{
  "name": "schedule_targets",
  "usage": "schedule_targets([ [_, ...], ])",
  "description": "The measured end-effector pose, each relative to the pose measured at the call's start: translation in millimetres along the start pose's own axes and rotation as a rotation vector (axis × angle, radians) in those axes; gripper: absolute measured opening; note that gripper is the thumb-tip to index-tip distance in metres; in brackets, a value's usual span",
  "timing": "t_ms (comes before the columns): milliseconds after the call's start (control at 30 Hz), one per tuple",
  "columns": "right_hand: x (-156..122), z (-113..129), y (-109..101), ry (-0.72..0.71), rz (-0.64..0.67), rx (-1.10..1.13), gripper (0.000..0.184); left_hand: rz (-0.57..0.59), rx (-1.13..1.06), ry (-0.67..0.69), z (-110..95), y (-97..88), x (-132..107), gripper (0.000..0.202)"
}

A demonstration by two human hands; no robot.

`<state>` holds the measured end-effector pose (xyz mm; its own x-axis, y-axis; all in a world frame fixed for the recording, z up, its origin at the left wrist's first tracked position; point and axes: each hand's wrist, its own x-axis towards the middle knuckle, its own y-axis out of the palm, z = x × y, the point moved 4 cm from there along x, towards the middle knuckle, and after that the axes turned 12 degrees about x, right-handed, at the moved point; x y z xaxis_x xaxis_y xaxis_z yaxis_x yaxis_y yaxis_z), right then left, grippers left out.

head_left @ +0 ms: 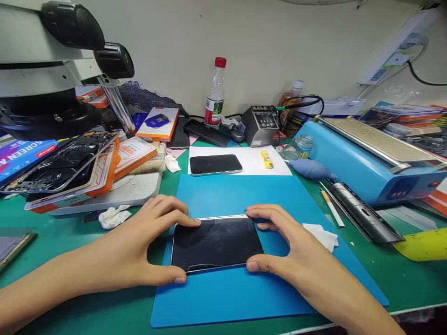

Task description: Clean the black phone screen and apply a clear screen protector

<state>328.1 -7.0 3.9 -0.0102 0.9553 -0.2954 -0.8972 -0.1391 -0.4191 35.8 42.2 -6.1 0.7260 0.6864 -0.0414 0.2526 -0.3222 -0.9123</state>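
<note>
Between both hands (139, 242) (293, 246), a phone (216, 243) lies on the blue mat (226, 293).

Your left hand (139, 246) and right hand (296, 253) rest palm-down, facing each other, thumbs nearest you, fingers curved forward in a loose pinch, forearms angling inward.

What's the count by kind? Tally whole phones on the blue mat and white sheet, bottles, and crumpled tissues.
Phones: 2 (mat phone, sheet phone)
Bottles: 3 (red-capped bottle, brown bottle, glass bottle)
Crumpled tissues: 3 (left tissue, rear tissue, right tissue)
Total: 8
</note>
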Motion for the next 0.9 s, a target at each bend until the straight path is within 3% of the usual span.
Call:
schedule_targets([
  [267,-6.5,-9.6,3.2,-0.062,-0.021,-0.111,0.069,-0.016,0.02,-0.01,-0.6,-1.0,2.5,0.064],
  [500,-8.6,-22.1,-7.2,-0.16,0.049,-0.176,0.071,0.015,0.015,-0.022,-1.4,0.1,2.1,0.068],
  [900,-9.8,-28.2,-10.6,-0.126,0.063,-0.189,0.069,0.042,-0.002,-0.072,-1.6,0.5,1.9,0.08],
])
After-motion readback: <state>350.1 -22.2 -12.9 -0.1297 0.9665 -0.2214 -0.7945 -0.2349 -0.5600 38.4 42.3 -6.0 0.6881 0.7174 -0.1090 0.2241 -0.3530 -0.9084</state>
